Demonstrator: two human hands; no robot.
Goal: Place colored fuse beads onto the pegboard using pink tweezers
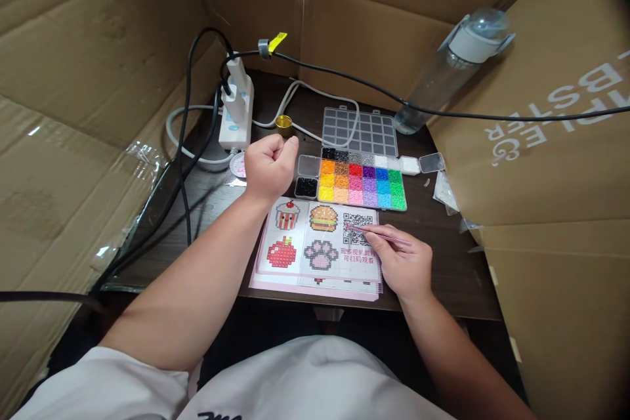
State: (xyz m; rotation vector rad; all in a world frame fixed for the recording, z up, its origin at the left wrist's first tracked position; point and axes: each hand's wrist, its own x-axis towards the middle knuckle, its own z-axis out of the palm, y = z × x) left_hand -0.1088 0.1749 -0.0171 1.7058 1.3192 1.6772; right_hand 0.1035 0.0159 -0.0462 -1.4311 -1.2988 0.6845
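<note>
While your right hand (406, 264) pinches the tweezers (398, 238) in its grip, their tips point left across the QR code (357, 218) on the pattern sheet (302, 236), which lies near the front edge of the counter (450, 275) and shows 4 designs. Your left hand (270, 167) has its grip curled into a fist near the small gold cup (283, 129); I cannot tell whether it holds anything. Just beyond the sheet, you have the bead case (364, 205).
</note>
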